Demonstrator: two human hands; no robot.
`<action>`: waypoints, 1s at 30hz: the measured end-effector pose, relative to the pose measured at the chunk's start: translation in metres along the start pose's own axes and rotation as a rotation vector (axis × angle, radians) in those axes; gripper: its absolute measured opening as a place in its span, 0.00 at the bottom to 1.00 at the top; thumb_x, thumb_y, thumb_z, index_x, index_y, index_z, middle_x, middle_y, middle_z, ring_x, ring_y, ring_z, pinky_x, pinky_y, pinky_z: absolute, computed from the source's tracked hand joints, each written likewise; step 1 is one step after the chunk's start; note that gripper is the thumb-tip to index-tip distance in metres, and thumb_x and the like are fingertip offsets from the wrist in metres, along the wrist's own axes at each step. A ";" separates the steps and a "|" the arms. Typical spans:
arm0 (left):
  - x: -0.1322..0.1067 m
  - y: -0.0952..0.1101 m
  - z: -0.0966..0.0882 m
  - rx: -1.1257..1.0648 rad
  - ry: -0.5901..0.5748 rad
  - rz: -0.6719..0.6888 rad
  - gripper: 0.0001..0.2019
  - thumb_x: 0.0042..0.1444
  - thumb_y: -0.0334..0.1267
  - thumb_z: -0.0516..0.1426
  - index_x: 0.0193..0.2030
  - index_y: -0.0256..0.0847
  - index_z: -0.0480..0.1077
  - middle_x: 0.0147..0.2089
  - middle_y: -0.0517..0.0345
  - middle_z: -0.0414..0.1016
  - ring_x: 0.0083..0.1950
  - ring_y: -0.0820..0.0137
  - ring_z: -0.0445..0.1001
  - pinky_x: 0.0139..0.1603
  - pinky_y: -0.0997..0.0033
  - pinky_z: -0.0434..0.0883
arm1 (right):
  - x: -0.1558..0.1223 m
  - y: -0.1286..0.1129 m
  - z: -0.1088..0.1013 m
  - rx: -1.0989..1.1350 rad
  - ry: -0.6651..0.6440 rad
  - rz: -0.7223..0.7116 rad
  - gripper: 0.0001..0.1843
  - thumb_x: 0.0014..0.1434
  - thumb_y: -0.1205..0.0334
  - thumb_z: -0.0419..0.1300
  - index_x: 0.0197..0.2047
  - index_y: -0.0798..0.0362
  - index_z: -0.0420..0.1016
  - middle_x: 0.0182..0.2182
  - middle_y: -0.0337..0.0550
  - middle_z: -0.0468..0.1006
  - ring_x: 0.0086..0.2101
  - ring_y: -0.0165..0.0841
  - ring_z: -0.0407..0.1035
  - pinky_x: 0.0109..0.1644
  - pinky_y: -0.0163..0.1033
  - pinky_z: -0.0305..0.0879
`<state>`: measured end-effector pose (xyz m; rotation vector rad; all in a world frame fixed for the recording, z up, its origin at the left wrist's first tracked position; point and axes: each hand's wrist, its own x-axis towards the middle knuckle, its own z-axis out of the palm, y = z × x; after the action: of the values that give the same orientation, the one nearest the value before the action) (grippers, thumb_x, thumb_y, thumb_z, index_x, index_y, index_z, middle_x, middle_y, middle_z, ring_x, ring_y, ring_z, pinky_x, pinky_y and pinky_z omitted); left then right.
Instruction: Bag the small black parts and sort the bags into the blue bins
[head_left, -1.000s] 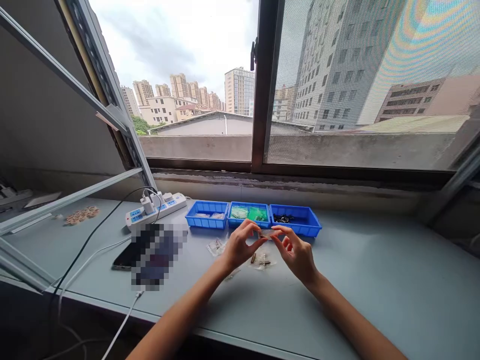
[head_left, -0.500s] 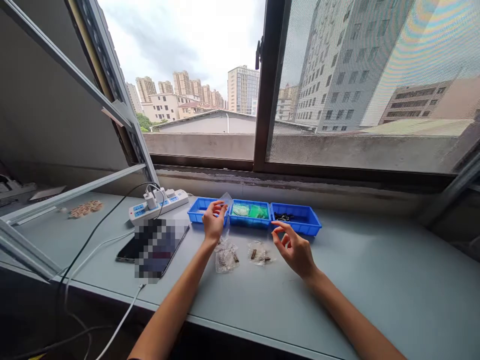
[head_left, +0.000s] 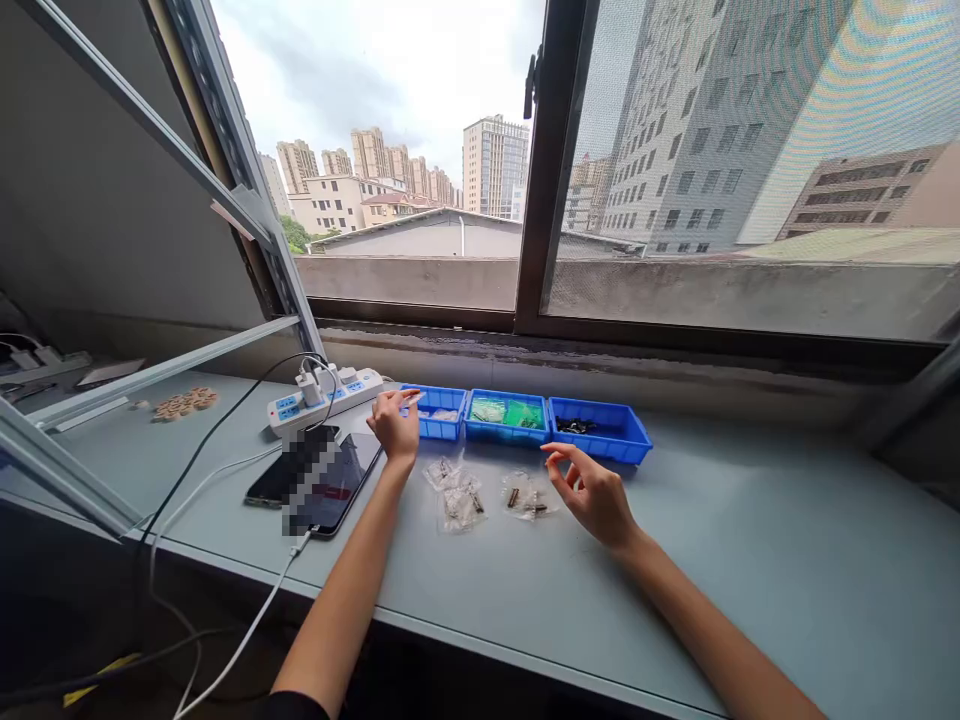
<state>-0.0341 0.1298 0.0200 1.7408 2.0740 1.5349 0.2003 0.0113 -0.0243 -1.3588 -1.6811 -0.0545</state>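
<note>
My left hand is closed in a pinch at the left end of the blue bins, with a pale sliver of a clear plastic bag at its fingertips. The left blue bin beside it holds pale pieces. My right hand hovers in front of the right blue bin, its thumb and forefinger brought together; whatever they pinch is too small to make out. Between my hands lie a left group of clear bags and a right clear bag, both with small dark metal parts inside.
The middle blue bin contains white and green packets; black parts lie in the right bin. To the left are a power strip, two dark devices with cables, and round wooden pieces. A metal frame stands at the left.
My left hand has moved left, from over the left bin to its left end, and the plastic bag shows less. My right hand stays nearly in place. The view has shifted slightly.
</note>
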 end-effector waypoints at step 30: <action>-0.001 -0.002 0.003 0.112 -0.093 -0.035 0.11 0.52 0.30 0.53 0.41 0.43 0.72 0.38 0.54 0.77 0.48 0.58 0.70 0.49 0.60 0.60 | -0.003 0.003 0.004 -0.001 -0.102 -0.025 0.13 0.57 0.63 0.50 0.41 0.51 0.74 0.27 0.36 0.78 0.17 0.25 0.65 0.23 0.30 0.61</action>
<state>-0.0337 0.1318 0.0163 1.7643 2.1709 1.3257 0.2003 0.0123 -0.0299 -1.3608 -1.7831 -0.0008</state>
